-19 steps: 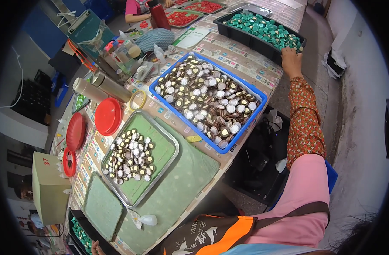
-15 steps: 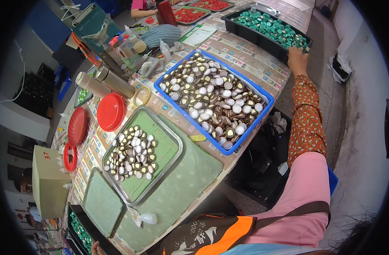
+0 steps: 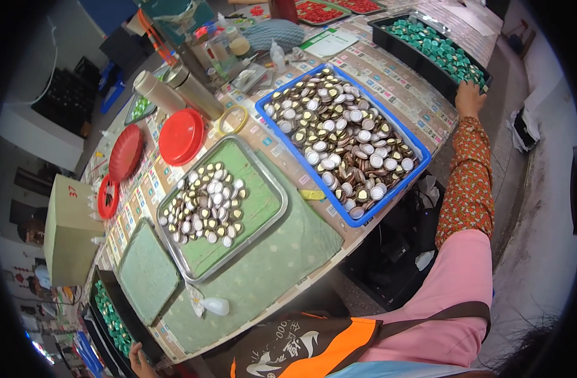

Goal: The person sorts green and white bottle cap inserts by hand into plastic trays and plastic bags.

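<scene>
At the far right, my right hand (image 3: pixel 470 99) is at the near end of a long black tray (image 3: pixel 417 65), its fingers bent over the end wall beside the green pieces (image 3: pixel 439 50). The thumb side is partly hidden. At the lower left edge, my left hand (image 3: pixel 139 360) has its fingers at the near end of another black tray (image 3: pixel 142 337), also with green pieces (image 3: pixel 114 324); its palm is mostly out of view. Between them stand a blue tray (image 3: pixel 313 171) heaped with small round white-and-brown discs (image 3: pixel 345 138) and a metal tray (image 3: pixel 281 211) with fewer such discs.
Left of the metal tray are a pale green tray (image 3: pixel 143 268), red plastic dishes (image 3: pixel 182 137) and two steel flasks (image 3: pixel 194 93). A small squeeze bottle (image 3: pixel 215 306) lies near the front edge. Trays of red pieces (image 3: pixel 320 11) stand at the back.
My view has shifted, so the table appears further right and higher. More of my left hand and its black tray shows. My right hand's fingers reach further over the tray's end.
</scene>
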`<state>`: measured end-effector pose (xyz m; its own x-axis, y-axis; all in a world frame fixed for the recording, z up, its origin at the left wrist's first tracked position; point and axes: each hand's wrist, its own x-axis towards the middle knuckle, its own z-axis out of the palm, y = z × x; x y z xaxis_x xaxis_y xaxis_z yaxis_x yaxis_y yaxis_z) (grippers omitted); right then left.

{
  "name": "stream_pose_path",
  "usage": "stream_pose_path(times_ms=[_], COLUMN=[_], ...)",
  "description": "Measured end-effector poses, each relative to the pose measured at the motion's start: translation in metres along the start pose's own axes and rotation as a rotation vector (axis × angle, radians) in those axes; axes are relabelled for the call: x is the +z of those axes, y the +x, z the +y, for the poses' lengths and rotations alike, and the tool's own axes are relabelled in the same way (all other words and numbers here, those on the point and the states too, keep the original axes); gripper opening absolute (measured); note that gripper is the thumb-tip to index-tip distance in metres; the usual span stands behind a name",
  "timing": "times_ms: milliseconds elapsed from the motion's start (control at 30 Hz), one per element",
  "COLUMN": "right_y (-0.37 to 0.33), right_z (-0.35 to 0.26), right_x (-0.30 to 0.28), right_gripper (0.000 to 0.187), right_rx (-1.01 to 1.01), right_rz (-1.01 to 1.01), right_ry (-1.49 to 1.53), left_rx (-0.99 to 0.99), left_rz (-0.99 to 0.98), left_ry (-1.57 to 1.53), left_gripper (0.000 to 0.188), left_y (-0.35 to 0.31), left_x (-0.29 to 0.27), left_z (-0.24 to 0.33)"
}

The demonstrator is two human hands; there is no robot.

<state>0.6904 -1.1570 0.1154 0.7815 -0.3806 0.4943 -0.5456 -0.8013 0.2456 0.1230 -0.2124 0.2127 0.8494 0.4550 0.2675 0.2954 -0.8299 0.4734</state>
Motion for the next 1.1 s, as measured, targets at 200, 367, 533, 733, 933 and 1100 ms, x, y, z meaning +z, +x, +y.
stream_pose_path(times_ms=[200, 367, 533, 733, 933, 1100], right_y=[-0.055, -0.092, -0.093, -0.101, -0.109, -0.116], right_z=[-0.082, -0.151, -0.153, -0.15, -0.161, -0.161], right_x=[-0.069, -0.07, -0.076, -0.075, -0.09, -0.09], right_gripper=[0.033, 0.042, 0.045, 0.042, 0.039, 0.041], right_rx=[-0.283, -0.556, -0.537, -0.57, -0.568, -0.568], right_rz=[0.107, -0.299, -0.253, -0.202, -0.201, -0.216], right_ry=[0.262, 0.847, 0.831, 0.838, 0.867, 0.856], left_rx=[-0.29, -0.274, -0.311, -0.371, -0.542, -0.504], left_rz=[-0.004, 0.008, 0.018, 0.037, 0.09, 0.094], left_ry=[-0.02, -0.124, -0.165, -0.199, -0.293, -0.249], left_gripper=[0.022, 0.025, 0.026, 0.026, 0.026, 0.026], left_y=[-0.014, -0.023, -0.041, -0.066, -0.076, -0.068], left_x=[-0.003, -0.002, -0.002, -0.012, -0.021, -0.019], left_z=[-0.028, -0.026, -0.036, -0.066, -0.112, -0.12])
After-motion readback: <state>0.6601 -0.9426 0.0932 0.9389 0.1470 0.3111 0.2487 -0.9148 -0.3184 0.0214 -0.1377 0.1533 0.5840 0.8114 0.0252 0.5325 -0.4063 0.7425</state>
